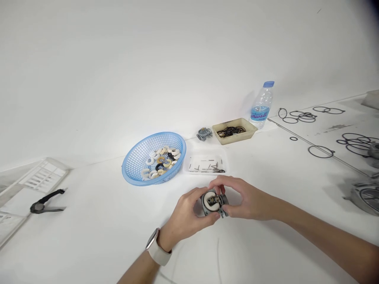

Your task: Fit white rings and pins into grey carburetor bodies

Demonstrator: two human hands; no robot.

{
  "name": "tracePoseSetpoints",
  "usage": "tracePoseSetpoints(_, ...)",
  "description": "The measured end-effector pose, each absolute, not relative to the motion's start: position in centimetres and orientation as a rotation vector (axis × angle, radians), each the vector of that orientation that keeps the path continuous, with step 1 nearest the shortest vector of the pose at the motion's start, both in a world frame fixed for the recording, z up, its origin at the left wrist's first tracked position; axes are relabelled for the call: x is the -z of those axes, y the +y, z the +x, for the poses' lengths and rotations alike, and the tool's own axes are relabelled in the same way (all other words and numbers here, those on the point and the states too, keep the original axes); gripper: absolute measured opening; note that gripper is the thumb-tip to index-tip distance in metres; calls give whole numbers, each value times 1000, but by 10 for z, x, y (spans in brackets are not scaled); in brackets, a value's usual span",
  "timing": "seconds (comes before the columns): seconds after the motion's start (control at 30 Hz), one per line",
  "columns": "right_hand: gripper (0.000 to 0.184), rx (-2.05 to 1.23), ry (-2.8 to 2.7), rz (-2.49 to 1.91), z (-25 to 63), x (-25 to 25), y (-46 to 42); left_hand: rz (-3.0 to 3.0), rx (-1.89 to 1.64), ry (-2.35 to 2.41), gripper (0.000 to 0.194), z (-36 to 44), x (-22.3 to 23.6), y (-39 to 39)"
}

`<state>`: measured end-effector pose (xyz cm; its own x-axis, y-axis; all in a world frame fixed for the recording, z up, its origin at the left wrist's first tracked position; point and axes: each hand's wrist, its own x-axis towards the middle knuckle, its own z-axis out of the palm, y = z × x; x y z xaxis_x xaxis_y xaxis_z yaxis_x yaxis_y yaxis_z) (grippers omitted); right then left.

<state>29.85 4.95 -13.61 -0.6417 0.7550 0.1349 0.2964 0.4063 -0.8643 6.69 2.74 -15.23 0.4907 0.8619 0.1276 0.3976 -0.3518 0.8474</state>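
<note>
A grey metal carburetor body (206, 209) with a white C-shaped float (209, 196) in its round face is between my hands, low over the white table. My left hand (187, 213), with a watch at the wrist, grips its left side, thumb along the near edge. On the right side, my right hand (241, 199) has its thumb and fingers closed about the body's edge near the float's hinge. Whether a small pin is between those fingertips is too small to tell. Just beyond lies a clear tray (192, 152) with thin metal pins.
A blue basket (127, 165) holds white, yellowish and black floats. Behind are another carburetor (204, 133), a beige tray (237, 137) of black rings and a water bottle (262, 106). Rubber gaskets (321, 152) and more metal bodies (365, 197) lie right; a black watch (44, 203) lies left.
</note>
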Motion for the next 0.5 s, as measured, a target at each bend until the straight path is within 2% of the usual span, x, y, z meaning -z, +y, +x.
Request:
tracePoseSetpoints(0.23,49,-976,-2107,-940,295,144,51,1966,-730,1097,51,65,154,29)
tracePoseSetpoints(0.5,45,-1084,-2110,-873,298,142,52,1957,-743,1057,50,66,151,29)
